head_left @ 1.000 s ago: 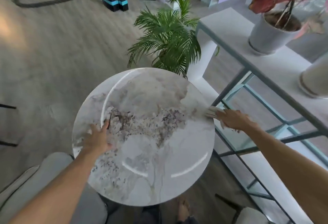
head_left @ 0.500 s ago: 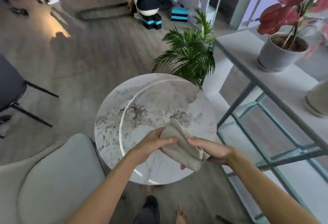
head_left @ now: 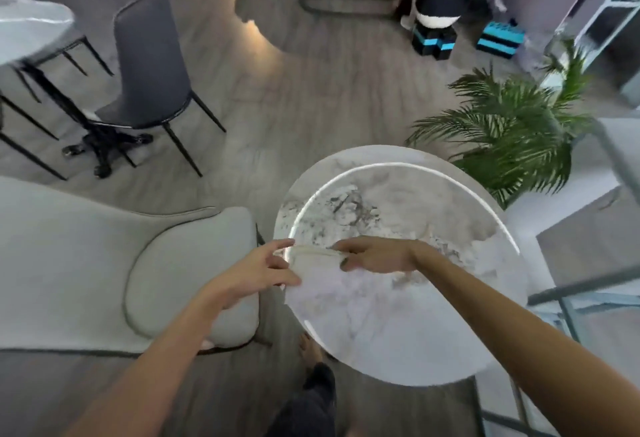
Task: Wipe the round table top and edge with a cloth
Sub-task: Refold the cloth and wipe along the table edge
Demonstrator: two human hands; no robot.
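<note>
A beige cloth (head_left: 313,258) lies folded on the left rim of a round marble table top (head_left: 398,298), as the person sees it. The cloth's long axis runs left to right, from the table's edge inward toward its centre. Both hands meet at it. The right hand (head_left: 375,258) reaches across the table top from the right and pinches the cloth's inner end between thumb and fingers, so it is closed on the cloth. The left hand (head_left: 263,272) hovers at the table's left edge, fingers loosely spread and curled toward the cloth's outer end; whether it actually grips the cloth cannot be told. Each hand is at its own end of the cloth, the right with the firmer hold. Judging by this, the next wipe likely follows the rim on the table's left side.

Left of the table sits a pale upholstered armchair (head_left: 104,263). Beyond the table's far right edge stands a green palm plant (head_left: 509,139). A dark grey dining chair (head_left: 149,66) stands well beyond the table, far left.
</note>
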